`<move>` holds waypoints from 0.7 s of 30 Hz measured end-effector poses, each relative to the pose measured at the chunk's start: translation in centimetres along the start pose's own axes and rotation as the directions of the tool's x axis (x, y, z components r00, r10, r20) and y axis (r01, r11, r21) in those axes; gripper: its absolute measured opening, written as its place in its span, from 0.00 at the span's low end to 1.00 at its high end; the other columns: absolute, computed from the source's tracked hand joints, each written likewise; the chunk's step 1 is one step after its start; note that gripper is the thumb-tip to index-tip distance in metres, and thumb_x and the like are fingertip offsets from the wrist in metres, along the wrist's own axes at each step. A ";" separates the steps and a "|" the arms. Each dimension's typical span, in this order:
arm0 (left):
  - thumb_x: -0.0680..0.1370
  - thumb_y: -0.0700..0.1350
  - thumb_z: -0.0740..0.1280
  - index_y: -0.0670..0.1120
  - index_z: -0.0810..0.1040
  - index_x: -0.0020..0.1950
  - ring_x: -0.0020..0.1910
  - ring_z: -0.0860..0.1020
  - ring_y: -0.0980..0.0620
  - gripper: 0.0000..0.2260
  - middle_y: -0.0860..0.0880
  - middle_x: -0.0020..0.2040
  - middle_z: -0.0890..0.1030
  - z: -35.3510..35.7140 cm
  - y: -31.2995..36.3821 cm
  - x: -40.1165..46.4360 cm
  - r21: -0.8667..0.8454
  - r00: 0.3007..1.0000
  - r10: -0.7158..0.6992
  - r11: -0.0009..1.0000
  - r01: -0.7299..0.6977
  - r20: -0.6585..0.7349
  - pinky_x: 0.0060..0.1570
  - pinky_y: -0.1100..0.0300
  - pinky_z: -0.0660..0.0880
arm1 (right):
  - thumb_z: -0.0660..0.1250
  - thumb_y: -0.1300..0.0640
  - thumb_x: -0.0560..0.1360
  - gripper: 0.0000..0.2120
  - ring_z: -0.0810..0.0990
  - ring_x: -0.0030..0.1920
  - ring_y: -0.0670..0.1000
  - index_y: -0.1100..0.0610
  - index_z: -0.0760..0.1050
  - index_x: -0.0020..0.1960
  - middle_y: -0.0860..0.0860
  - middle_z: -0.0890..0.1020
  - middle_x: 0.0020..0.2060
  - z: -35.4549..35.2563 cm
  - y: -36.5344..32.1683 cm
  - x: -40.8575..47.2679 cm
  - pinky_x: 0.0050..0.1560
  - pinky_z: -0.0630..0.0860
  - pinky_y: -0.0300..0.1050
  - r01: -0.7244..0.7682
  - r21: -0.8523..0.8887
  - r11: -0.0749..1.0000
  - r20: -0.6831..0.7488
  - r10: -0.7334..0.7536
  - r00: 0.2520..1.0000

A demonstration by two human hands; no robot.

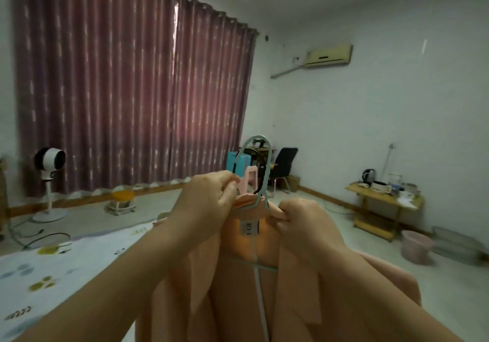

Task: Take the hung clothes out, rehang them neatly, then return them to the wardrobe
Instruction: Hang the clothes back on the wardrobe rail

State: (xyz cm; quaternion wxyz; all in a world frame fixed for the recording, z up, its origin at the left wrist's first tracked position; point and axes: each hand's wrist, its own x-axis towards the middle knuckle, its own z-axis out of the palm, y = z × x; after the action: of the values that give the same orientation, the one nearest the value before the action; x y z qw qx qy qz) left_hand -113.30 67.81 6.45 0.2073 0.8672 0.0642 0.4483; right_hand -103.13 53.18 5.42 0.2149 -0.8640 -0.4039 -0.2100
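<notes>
The left hand (209,196) has its fingers (227,192) curled in a pinch at the neck of the pink hanger (250,180), just where its hook rises from the collar, while the right hand (301,217) closes its fingers (284,213) on the fabric of the collar of the peach jacket (291,288), bunching it just right of the hooks. A second, pale blue-grey hanger (260,156) stands with its tall hook above the pink one, and its thin stem runs down inside the open front of the jacket past a white neck label (250,226); which of the two hangers actually bears the shoulders I cannot tell. The jacket hangs near the person, between both forearms, its lapels falling open, above a bed (53,262) with a printed cover at the near left. Further out lie the closed maroon curtains (132,90), a standing fan (50,162) at the far left, a dark chair (284,164) in the far corner and a small counter (383,193) with a kettle at the right. No wardrobe is in view. This looks like the rehanging step: the collar is being seated on the hanger. The next move probably calls for squaring the shoulders and collar, then turning to find the wardrobe rail.
</notes>
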 end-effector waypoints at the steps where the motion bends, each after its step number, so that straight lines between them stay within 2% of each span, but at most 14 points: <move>1: 0.80 0.47 0.59 0.47 0.79 0.57 0.50 0.78 0.53 0.12 0.50 0.50 0.81 1.2 1.2 0.4 -0.052 0.999 0.006 0.999 -0.004 0.047 0.43 0.67 0.72 | 0.62 0.50 0.76 0.15 0.66 0.32 0.44 0.50 0.65 0.32 0.46 0.69 0.32 -0.7 0.4 -0.5 0.28 0.55 0.38 -0.042 -0.021 0.999 0.013 0.043 0.999; 3: 0.79 0.55 0.57 0.46 0.76 0.62 0.59 0.75 0.48 0.18 0.46 0.57 0.79 3.2 3.5 1.3 -0.185 0.984 0.013 0.983 0.020 0.178 0.56 0.56 0.73 | 0.63 0.50 0.75 0.16 0.68 0.32 0.47 0.50 0.64 0.31 0.46 0.69 0.30 -1.9 1.2 -1.6 0.28 0.56 0.40 -0.128 -0.033 0.991 0.037 0.129 0.991; 5: 0.76 0.61 0.57 0.41 0.74 0.62 0.56 0.77 0.45 0.27 0.42 0.55 0.79 4.5 5.8 2.1 -0.321 0.956 0.046 0.946 0.052 0.290 0.56 0.47 0.73 | 0.63 0.50 0.75 0.16 0.70 0.33 0.48 0.50 0.64 0.31 0.46 0.70 0.31 -2.9 1.6 -2.7 0.28 0.58 0.41 -0.212 -0.037 0.977 0.033 0.213 0.976; 6: 0.75 0.62 0.59 0.39 0.73 0.61 0.52 0.79 0.45 0.28 0.42 0.53 0.80 4.9 6.8 2.3 -0.392 0.947 0.062 0.917 0.070 0.314 0.54 0.47 0.74 | 0.64 0.50 0.75 0.16 0.71 0.34 0.49 0.50 0.64 0.30 0.47 0.71 0.30 -3.3 1.7 -3.3 0.28 0.59 0.41 -0.251 -0.036 0.967 0.026 0.252 0.967; 7: 0.75 0.60 0.61 0.39 0.73 0.60 0.48 0.81 0.47 0.26 0.43 0.51 0.81 5.3 7.9 2.5 -0.464 0.944 0.073 0.881 0.089 0.321 0.52 0.48 0.76 | 0.64 0.50 0.75 0.16 0.72 0.35 0.50 0.50 0.64 0.30 0.47 0.71 0.30 -3.7 1.9 -3.8 0.28 0.60 0.42 -0.286 -0.030 0.958 0.019 0.287 0.958; 9: 0.77 0.51 0.63 0.42 0.73 0.58 0.42 0.82 0.51 0.16 0.47 0.47 0.82 6.3 9.4 2.8 -0.577 0.947 0.084 0.808 0.117 0.310 0.45 0.55 0.79 | 0.65 0.52 0.73 0.16 0.73 0.35 0.50 0.51 0.66 0.29 0.48 0.72 0.29 -4.5 2.0 -4.8 0.29 0.61 0.42 -0.360 0.015 0.933 0.016 0.360 0.933; 11: 0.80 0.42 0.60 0.46 0.74 0.52 0.37 0.82 0.55 0.04 0.51 0.42 0.82 7.2 10.5 2.7 -0.663 0.943 0.115 0.737 0.131 0.314 0.37 0.63 0.77 | 0.67 0.52 0.72 0.15 0.73 0.32 0.49 0.53 0.69 0.28 0.49 0.73 0.27 -5.3 2.0 -6.0 0.29 0.63 0.42 -0.439 0.113 0.892 0.037 0.438 0.898; 13: 0.80 0.36 0.56 0.49 0.72 0.47 0.32 0.80 0.60 0.09 0.53 0.39 0.81 7.7 11.5 2.2 -0.749 0.915 0.173 0.638 0.177 0.363 0.30 0.69 0.74 | 0.69 0.52 0.70 0.16 0.70 0.27 0.46 0.54 0.70 0.26 0.46 0.71 0.22 -6.2 1.9 -7.4 0.28 0.62 0.40 -0.511 0.225 0.829 0.047 0.515 0.856; 15: 0.80 0.33 0.55 0.47 0.73 0.47 0.31 0.80 0.61 0.11 0.51 0.40 0.82 7.8 12.6 1.8 -0.817 0.881 0.244 0.528 0.230 0.406 0.30 0.70 0.74 | 0.69 0.50 0.70 0.17 0.66 0.23 0.42 0.55 0.71 0.26 0.45 0.68 0.20 -7.1 1.7 -9.2 0.26 0.61 0.37 -0.560 0.315 0.766 0.052 0.576 0.816; 17: 0.79 0.31 0.55 0.45 0.73 0.48 0.32 0.80 0.60 0.11 0.50 0.40 0.82 7.9 14.1 1.4 -0.866 0.857 0.305 0.422 0.269 0.415 0.33 0.69 0.75 | 0.68 0.46 0.72 0.17 0.68 0.23 0.40 0.58 0.77 0.33 0.45 0.71 0.22 -8.2 1.2 -11.1 0.25 0.63 0.35 -0.593 0.355 0.723 0.062 0.614 0.786; 19: 0.80 0.33 0.56 0.45 0.73 0.48 0.34 0.81 0.60 0.10 0.51 0.40 0.82 8.0 15.7 0.9 -0.896 0.851 0.326 0.316 0.313 0.412 0.35 0.68 0.77 | 0.65 0.44 0.74 0.16 0.75 0.29 0.40 0.57 0.79 0.41 0.45 0.78 0.28 -9.4 0.5 -12.9 0.29 0.71 0.38 -0.610 0.365 0.703 0.075 0.631 0.772; 21: 0.80 0.35 0.57 0.46 0.73 0.47 0.34 0.81 0.59 0.08 0.51 0.40 0.82 8.1 17.6 0.1 -0.906 0.840 0.350 0.243 0.346 0.415 0.38 0.65 0.78 | 0.62 0.48 0.76 0.09 0.81 0.40 0.44 0.52 0.77 0.44 0.48 0.83 0.39 -10.6 0.0 -14.9 0.43 0.77 0.45 -0.639 0.322 0.699 0.066 0.657 0.751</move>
State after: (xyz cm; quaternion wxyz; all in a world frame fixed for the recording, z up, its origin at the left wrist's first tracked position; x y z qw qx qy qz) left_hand -108.00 49.41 9.72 0.7037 0.6373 -0.2885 0.1243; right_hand -113.84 38.38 6.15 0.4249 -0.8969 -0.0971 -0.0745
